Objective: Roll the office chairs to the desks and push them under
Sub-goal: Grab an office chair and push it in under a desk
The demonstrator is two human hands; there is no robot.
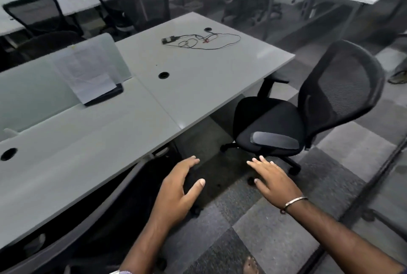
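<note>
My left hand (176, 192) and right hand (274, 180) hover near me with fingers spread and relaxed, holding nothing, while beyond them the black office chair (308, 106) stands at the right end of the grey desk (198, 84), not tucked under.
</note>
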